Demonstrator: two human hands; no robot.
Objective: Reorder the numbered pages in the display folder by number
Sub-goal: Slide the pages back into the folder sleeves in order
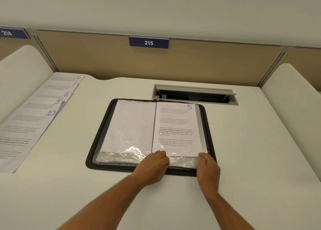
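Note:
A black display folder point(97, 141) lies open in the middle of the white desk. Its right sleeve holds the page numbered 5 point(176, 125); the left sleeve shows a blank white sheet back point(132, 125). My left hand point(153, 167) rests on the bottom edge of the right sleeve near the spine, fingers curled onto the plastic. My right hand point(207, 167) pinches the lower right corner of that sleeve. Loose pages 6, 7, 8, 9 and 10 point(34, 115) lie fanned in an overlapping row at the desk's left side.
An open cable hatch point(194, 94) sits in the desk just behind the folder. Beige partition panels with a sign reading 215 point(148, 42) close off the back. Rounded white dividers point(293, 94) stand at both sides.

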